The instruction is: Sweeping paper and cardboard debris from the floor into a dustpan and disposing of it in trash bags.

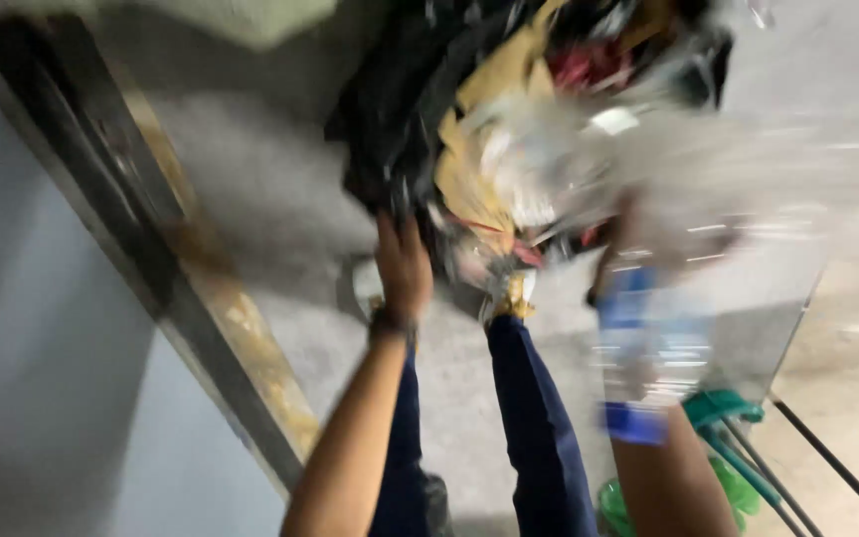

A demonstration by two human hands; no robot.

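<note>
My left hand (403,267) has its grip closed on the rim of the black rubbish bag (390,119), fingers bunched into the plastic at its near edge. My right hand (628,249) is smeared by motion; it seems to be up against a clear plastic sheet or bag (748,199) that streams off to the right, but whether that grip is closed or loose I cannot tell. A blue and clear thing, perhaps a plastic bottle (638,358), shows blurred along my right forearm.

The bag stands on the grey concrete floor (280,199) just ahead of my feet, its mouth open and crammed with torn cardboard (479,149), crumpled clear wrap and scraps of red. My dark blue trouser legs (539,428) run down between my arms. A metal door track (151,259) crosses the floor on my left, and green-headed cleaning tools (723,413) lie low on my right.

To handle this well, I judge that the left hand should keep the rim taut and high so the mouth stays open, while the right moves slowly enough that the loose plastic does not drag other waste out over the edge.
</note>
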